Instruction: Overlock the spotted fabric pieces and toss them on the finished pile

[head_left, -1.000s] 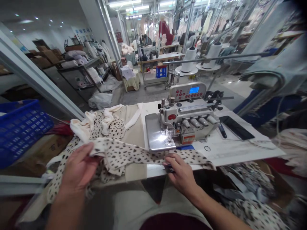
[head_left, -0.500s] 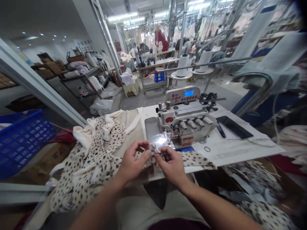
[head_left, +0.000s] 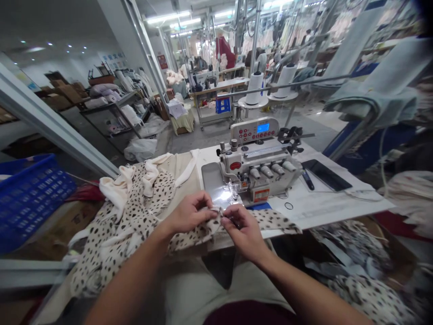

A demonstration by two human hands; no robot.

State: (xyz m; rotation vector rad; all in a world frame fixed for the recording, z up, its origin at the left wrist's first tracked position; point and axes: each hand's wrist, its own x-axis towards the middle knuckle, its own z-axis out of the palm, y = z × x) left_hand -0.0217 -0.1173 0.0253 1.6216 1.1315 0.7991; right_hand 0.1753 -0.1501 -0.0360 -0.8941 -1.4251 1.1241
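Both hands pinch the edge of a cream fabric piece with dark spots, close together at the table's front edge. My left hand grips it between thumb and fingers. Just beside it, my right hand has its fingertips closed on the same edge. A strip of the spotted fabric stretches out to the right of my right hand. Directly beyond the hands stands a white overlock sewing machine, its metal plate on the left. More spotted fabric with cream trim is heaped at the left.
A phone, a small dark-handled tool and a black ring lie on the white table. Thread cones stand behind the machine. A blue basket is at far left; fabric scraps lie below right.
My left hand has turned flatter, and the fabric edge between the hands is less bunched. More of the spotted piece now hangs below the left hand. The view has shifted slightly.
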